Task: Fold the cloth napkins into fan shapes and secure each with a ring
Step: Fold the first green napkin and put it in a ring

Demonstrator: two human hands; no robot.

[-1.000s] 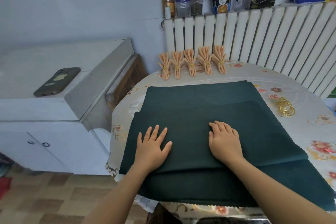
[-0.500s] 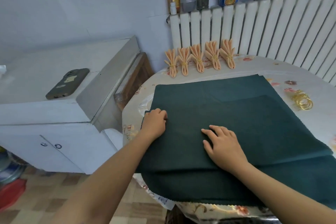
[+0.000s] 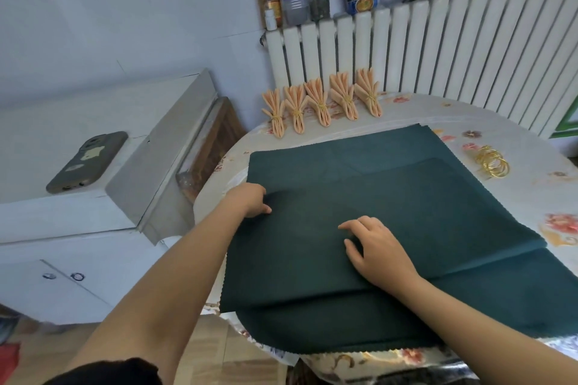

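A stack of dark green cloth napkins [image 3: 406, 212] lies spread over the round floral table [image 3: 531, 203]. My left hand [image 3: 248, 200] pinches the top napkin at its far left corner, fingers curled round the edge. My right hand [image 3: 375, 247] rests on the cloth near the middle, fingers bent and pressing down. Several orange napkins folded into fans [image 3: 322, 103], each with a ring, stand in a row at the table's far edge. A pile of gold rings [image 3: 492, 164] lies on the table to the right of the green cloth.
A white radiator [image 3: 438, 50] runs behind the table, with jars, bottles and boxes on top. A white cabinet [image 3: 78, 197] stands at the left with a phone [image 3: 87, 161] on it. A wooden piece fills the gap between cabinet and table.
My left hand went from lying flat on the cloth to the top napkin's left corner and took hold of it. My right hand's fingers have curled. The view shifted right.
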